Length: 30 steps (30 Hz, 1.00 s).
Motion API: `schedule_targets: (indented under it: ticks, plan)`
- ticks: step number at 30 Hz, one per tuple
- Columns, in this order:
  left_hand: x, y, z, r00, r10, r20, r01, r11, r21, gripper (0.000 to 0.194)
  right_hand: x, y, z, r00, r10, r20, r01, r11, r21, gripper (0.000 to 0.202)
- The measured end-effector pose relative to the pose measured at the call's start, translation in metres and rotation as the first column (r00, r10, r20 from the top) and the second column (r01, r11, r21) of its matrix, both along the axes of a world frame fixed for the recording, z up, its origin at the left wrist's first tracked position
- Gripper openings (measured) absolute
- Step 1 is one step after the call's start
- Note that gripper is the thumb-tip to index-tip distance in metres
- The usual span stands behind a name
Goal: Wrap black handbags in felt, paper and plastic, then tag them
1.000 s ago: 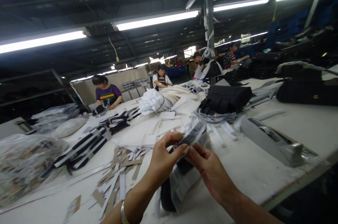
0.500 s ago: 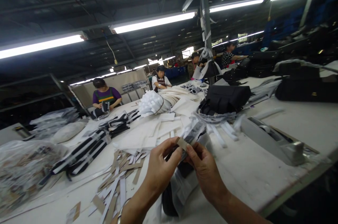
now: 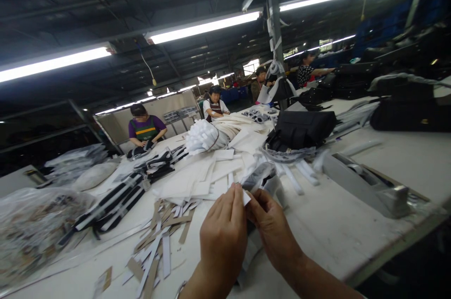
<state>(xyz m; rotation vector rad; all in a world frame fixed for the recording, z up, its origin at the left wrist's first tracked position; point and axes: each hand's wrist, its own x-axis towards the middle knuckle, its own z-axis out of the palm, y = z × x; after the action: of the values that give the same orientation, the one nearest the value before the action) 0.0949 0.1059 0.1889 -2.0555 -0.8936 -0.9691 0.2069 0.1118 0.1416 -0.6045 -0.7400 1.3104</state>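
A small cardboard strip [image 3: 246, 198], its white side showing, is pinched between my two hands above the table. My left hand [image 3: 224, 235] has its back toward me and its fingertips on the strip's left end, with the fingers pressed together. From the right, my right hand [image 3: 276, 231] grips the strip between thumb and fingers. Partly hidden behind and under both hands is a black item in clear plastic [image 3: 260, 174]. Left of my hands lies a loose heap of brown and white cardboard strips [image 3: 165, 233].
A grey tape dispenser [image 3: 364, 188] stands on the right. Behind are a black bag [image 3: 305, 127], white sheets [image 3: 192, 181] and a bundle of white foam strips [image 3: 202, 137]. Black straps [image 3: 112, 202] and a plastic bag [image 3: 38, 228] lie left. Several people work farther back.
My left hand has rolled over so its back faces me. The cardboard strip shows white where it showed brown before. The person in purple has lowered the black item.
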Motion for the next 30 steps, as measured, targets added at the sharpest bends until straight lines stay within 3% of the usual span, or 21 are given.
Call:
schedule_targets:
  ticks: [5,8,10,12,14,16,19,21,24,27,30]
  plan:
    - [0.007,-0.003,-0.015,0.994,0.093,-0.049,-0.092,0.996,0.014,0.037,0.001,-0.007,0.006,0.997,0.042,-0.065,-0.044,0.998,-0.035,0.041]
    - [0.007,-0.004,-0.021,0.993,0.114,-0.039,-0.114,0.993,-0.008,0.042,0.006,-0.009,0.008,0.999,0.050,0.019,-0.050,0.999,0.005,0.037]
    - [0.005,-0.006,-0.021,0.998,0.069,-0.013,-0.070,0.996,-0.063,0.045,0.010,-0.008,0.007,0.994,0.029,0.103,-0.030,1.000,0.007,0.034]
    - [-0.001,-0.007,-0.014,0.999,-0.021,0.043,0.030,0.976,-0.218,0.047,0.015,-0.006,0.006,0.991,0.030,0.127,-0.030,1.000,-0.005,0.032]
    - [-0.009,-0.006,-0.002,0.981,-0.082,0.177,0.155,0.881,-0.447,0.043,0.020,-0.004,0.005,0.988,0.069,0.136,-0.070,0.998,0.000,0.030]
    - [-0.017,-0.001,0.013,0.938,-0.060,0.342,0.279,0.715,-0.641,0.036,0.025,-0.003,0.005,0.980,0.105,0.168,-0.111,0.994,0.026,0.027]
    - [-0.025,0.009,0.030,0.882,0.016,0.470,0.399,0.502,-0.767,0.028,0.026,-0.001,0.008,0.975,0.123,0.187,-0.140,0.987,0.080,0.027]
    - [-0.025,0.015,0.034,0.874,0.016,0.486,0.429,0.446,-0.786,0.026,0.025,-0.001,0.010,0.977,0.128,0.171,-0.146,0.984,0.099,0.028]
    - [-0.022,0.021,0.031,0.862,0.024,0.507,0.453,0.412,-0.790,0.027,0.025,0.000,0.012,0.964,0.110,0.243,-0.138,0.986,0.098,0.031]
    - [-0.022,0.025,0.022,0.852,0.072,0.519,0.446,0.421,-0.790,0.029,0.044,0.004,0.009,0.860,0.003,0.510,-0.106,0.979,0.172,0.026]
    - [-0.028,0.028,0.015,0.864,0.117,0.490,0.391,0.457,-0.799,0.036,0.098,0.013,-0.002,0.578,-0.343,0.740,0.072,0.925,0.372,0.019]
